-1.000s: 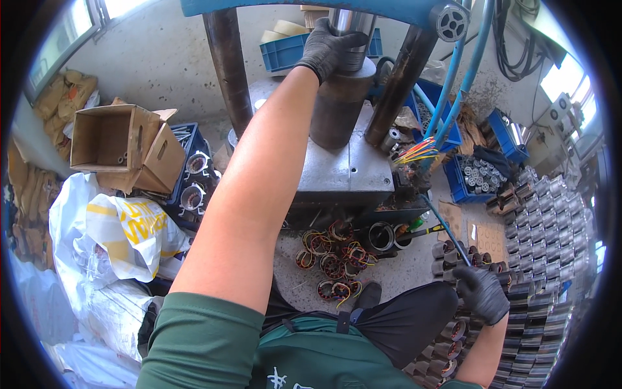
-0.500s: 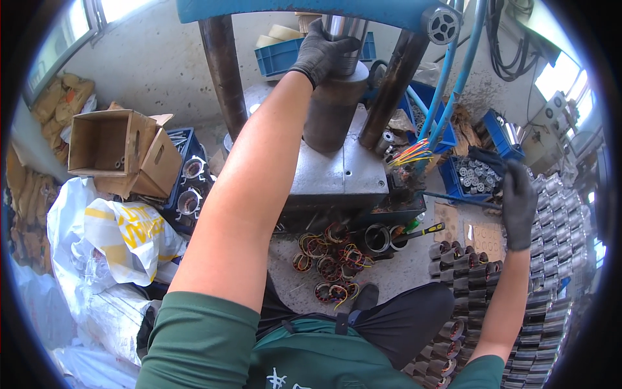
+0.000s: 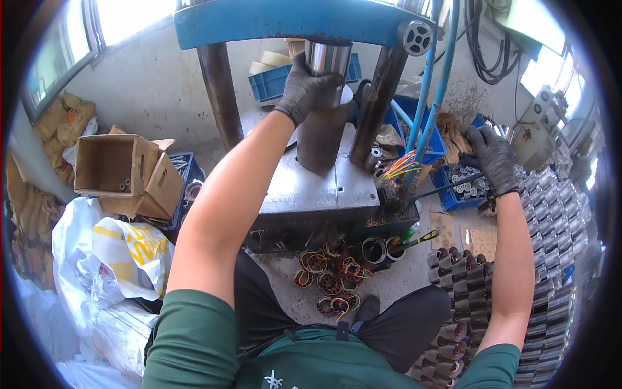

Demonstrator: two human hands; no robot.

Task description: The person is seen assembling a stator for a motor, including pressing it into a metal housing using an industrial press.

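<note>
My left hand, in a dark glove, is wrapped around a shiny metal cylinder. That cylinder stands upright over a thick, dark cylindrical block on the metal bed of a blue-framed press. Its top end is hidden behind the frame. Off to the right, my gloved right hand is closed at the end of a dark lever rod that slants up from the side of the press; the hand partly hides the rod's end.
Wire-wound stator rings lie on the floor below the press. Stacked metal cylinders fill the right side. A blue crate of small metal parts sits behind the lever. Cardboard boxes and white sacks are at left.
My right hand has moved up and slightly left, and the lever rod has swung up with it. My left hand stays on the metal cylinder. The whole view has shifted slightly.
</note>
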